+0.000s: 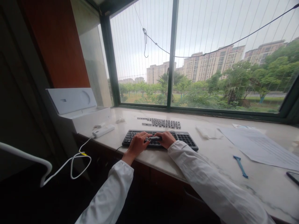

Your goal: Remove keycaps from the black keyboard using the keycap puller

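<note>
A black keyboard (187, 139) lies near the front edge of the counter. Some keycaps look missing from its right part, while the left part still carries keys. My left hand (139, 143) is over the keyboard's left half, fingers closed on one end of a small dark elongated piece (155, 138). The other end is gripped by my right hand (167, 139), just above the lower middle of the keyboard. What kind of piece it is, I cannot make out. Behind the keyboard, loose keycaps (165, 123) are laid out in rows.
On the left stand an open white box (91, 115) and a white power strip (103, 130) with a hanging cable (73, 157). To the right lie crumpled white wrapping (209, 132), paper sheets (261, 147), a blue plastic tool (240, 166) and a dark-edged device (293, 176). A window backs the counter.
</note>
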`<state>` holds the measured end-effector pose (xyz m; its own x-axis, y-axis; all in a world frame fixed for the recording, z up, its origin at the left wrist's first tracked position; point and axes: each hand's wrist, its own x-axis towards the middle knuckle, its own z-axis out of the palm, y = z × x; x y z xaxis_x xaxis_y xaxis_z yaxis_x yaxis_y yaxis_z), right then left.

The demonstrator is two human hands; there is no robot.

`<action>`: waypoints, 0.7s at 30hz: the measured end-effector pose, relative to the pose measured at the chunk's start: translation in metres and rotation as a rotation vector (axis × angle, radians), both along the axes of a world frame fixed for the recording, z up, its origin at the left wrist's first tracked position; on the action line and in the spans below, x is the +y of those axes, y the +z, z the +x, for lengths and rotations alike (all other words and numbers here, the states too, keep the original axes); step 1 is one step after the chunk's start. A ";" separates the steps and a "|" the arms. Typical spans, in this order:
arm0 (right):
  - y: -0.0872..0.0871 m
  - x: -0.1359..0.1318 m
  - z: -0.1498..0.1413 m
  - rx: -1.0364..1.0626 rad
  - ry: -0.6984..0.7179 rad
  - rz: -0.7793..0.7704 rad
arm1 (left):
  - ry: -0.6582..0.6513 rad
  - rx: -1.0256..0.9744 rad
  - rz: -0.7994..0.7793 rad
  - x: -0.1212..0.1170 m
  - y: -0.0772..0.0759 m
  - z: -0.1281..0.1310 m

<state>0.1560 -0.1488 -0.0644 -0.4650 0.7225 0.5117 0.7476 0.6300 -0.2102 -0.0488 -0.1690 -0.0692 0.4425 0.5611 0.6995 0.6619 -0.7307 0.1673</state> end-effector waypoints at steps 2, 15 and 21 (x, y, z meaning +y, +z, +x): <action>0.000 -0.001 0.000 -0.046 0.005 0.014 | -0.004 -0.007 -0.015 0.000 0.000 0.000; 0.005 -0.001 0.006 -0.260 -0.125 0.002 | 0.068 -0.230 -0.109 0.023 0.003 -0.005; 0.007 0.000 0.006 -0.269 -0.154 -0.021 | 0.182 -0.113 -0.199 0.085 0.038 -0.012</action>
<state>0.1624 -0.1488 -0.0571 -0.4662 0.8039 0.3693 0.8644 0.5027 -0.0032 -0.0609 -0.0842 -0.0313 0.2477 0.7550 0.6071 0.7482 -0.5472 0.3752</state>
